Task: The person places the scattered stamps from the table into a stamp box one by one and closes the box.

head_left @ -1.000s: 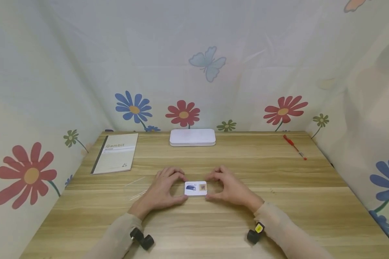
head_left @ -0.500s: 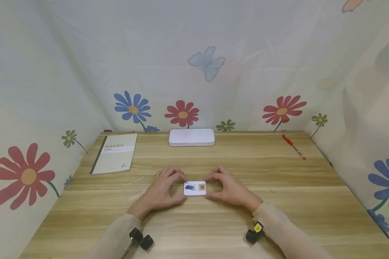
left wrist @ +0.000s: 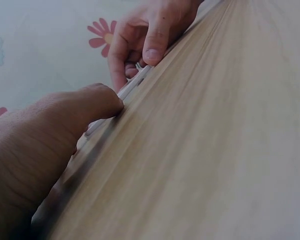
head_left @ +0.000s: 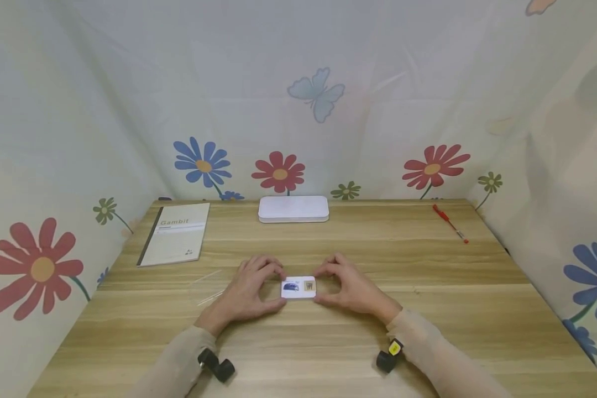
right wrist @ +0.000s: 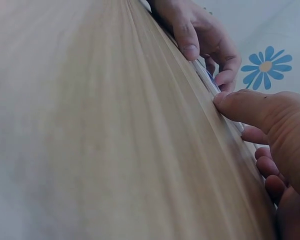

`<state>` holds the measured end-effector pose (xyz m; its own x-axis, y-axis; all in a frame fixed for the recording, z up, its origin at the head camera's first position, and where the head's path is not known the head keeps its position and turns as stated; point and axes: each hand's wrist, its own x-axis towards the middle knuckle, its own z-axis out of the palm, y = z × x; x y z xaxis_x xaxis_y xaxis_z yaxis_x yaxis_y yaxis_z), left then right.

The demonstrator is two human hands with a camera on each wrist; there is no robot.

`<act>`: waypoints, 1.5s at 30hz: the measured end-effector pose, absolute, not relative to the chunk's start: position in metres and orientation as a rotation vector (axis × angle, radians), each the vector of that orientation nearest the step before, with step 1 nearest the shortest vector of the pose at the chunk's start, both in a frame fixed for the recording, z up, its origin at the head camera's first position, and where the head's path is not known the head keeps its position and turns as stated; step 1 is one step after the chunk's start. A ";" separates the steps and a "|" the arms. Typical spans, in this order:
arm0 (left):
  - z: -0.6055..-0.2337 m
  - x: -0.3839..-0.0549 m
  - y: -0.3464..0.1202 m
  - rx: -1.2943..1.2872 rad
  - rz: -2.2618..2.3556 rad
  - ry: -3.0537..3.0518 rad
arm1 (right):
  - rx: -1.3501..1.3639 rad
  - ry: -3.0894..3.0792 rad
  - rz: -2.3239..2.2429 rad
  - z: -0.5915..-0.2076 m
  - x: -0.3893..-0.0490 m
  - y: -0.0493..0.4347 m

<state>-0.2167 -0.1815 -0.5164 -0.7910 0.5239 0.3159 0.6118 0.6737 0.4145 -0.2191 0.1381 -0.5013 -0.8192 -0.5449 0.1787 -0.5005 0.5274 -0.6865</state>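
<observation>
A small white card (head_left: 298,287) with a dark blue picture and a brown square printed on it lies flat on the table, midway between the two hands. Its left end is pinched by my left hand (head_left: 249,290), thumb at the near corner and forefinger at the far one. My right hand (head_left: 350,287) pinches the right end in the same way. From the left wrist view the card's thin pale edge (left wrist: 135,82) shows low against the wood. The left thumb (left wrist: 107,100) sits right at that edge. In the right wrist view the right thumb (right wrist: 235,102) meets the near edge.
Clear thin plastic strips (head_left: 211,297) lie beside the left wrist. A "Gambit" notebook (head_left: 175,235) is at the back left, a white flat case (head_left: 293,209) at the back middle. Farther right lies a red pen (head_left: 450,223). Flowered curtains (head_left: 318,127) surround the wooden table (head_left: 298,354).
</observation>
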 end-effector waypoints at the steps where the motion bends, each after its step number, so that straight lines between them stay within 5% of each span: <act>1: -0.516 -0.217 -0.181 -0.930 -0.771 -2.713 | -0.926 2.694 -1.182 -0.501 -0.219 0.138; 15: -0.499 -0.213 -0.189 -0.848 -0.765 -2.744 | -0.918 2.694 -1.183 -0.502 -0.221 0.139; 25: -0.476 -0.203 -0.253 -0.639 -0.760 -2.766 | -0.905 2.709 -1.168 -0.502 -0.222 0.140; 45: -0.504 -0.174 -0.321 -0.403 -0.627 -2.810 | -0.876 2.689 -1.164 -0.501 -0.220 0.139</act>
